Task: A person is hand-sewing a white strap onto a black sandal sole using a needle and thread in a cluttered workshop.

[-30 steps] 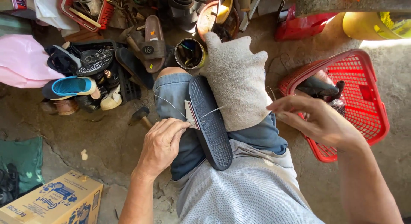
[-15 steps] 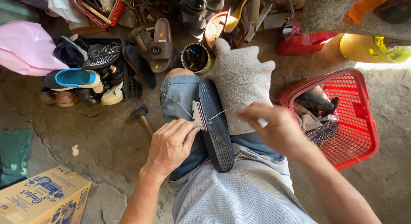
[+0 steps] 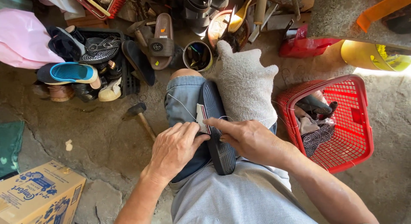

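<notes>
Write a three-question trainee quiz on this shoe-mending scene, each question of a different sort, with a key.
1. True or false: the dark sandal lies sole up on the person's lap.
2. Which lies on the floor beside the person's knee? A) hammer B) saw C) broom
3. Fill in: the basket by the right hand is coloured ____.

Key: 1 true. 2 A. 3 red. Both hands, the left hand too, rest on the sandal's strap, where a thin thread runs.
</notes>
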